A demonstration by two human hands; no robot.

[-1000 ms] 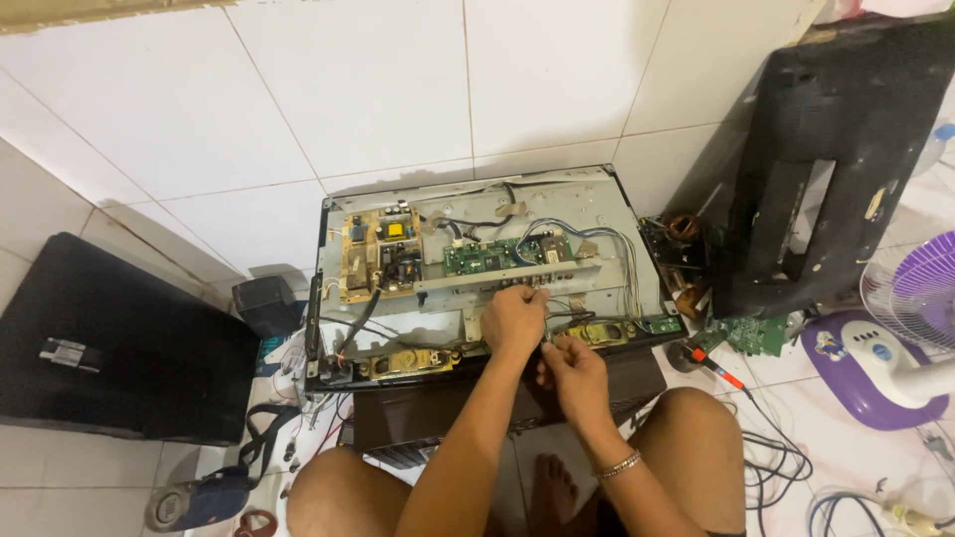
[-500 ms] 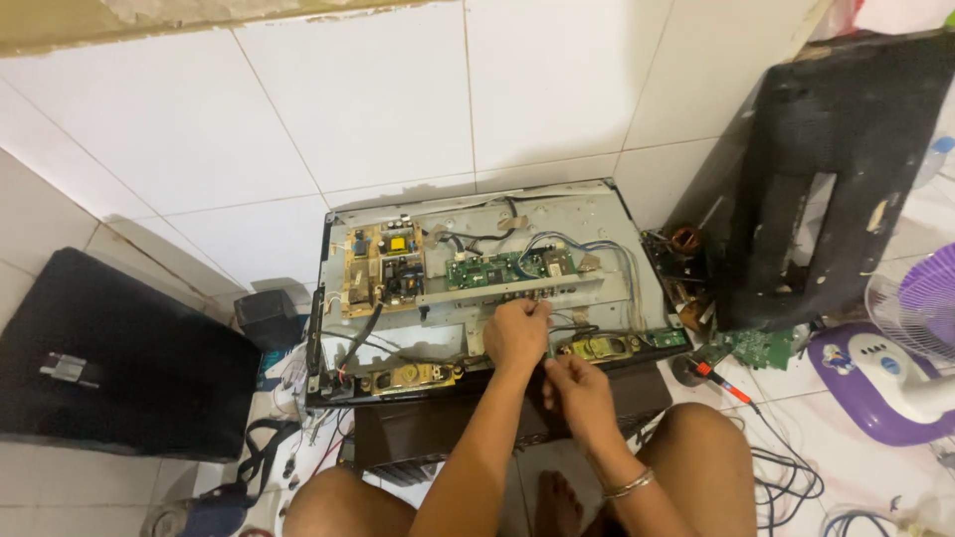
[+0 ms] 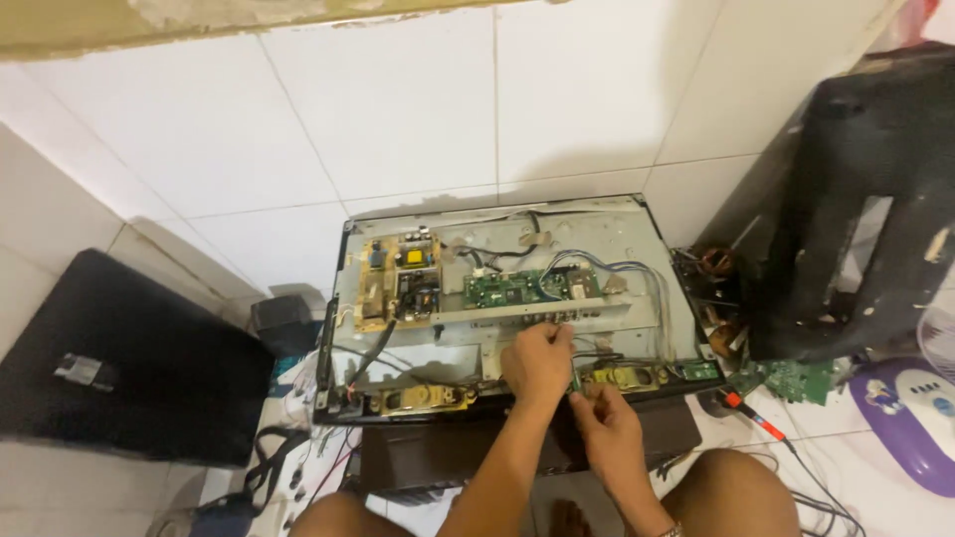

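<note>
An opened flat television [image 3: 647, 224] lies back-side up on the tiled floor, with its metal chassis bare. On it sit a tan power board [image 3: 400, 280] at the left and a green main board [image 3: 517, 288] in the middle. My left hand [image 3: 537, 363] rests on the chassis just below the grey metal connector strip [image 3: 477, 316], fingers curled at the strip's lower edge; what they grip is hidden. My right hand [image 3: 607, 423] is just below and to the right, pinching a small green part [image 3: 575, 384] near the set's lower edge.
A black back cover [image 3: 856, 199] leans at the right and a black panel [image 3: 119, 368] lies at the left. A red-handled tool [image 3: 751, 415], a loose green board [image 3: 796, 378] and a purple-white fan base [image 3: 910, 418] are at the right. Cables [image 3: 288, 467] trail at the lower left.
My left hand has slid slightly down from the green board to the strip's lower edge. My right hand has come up closer beside it. The view has shifted a little.
</note>
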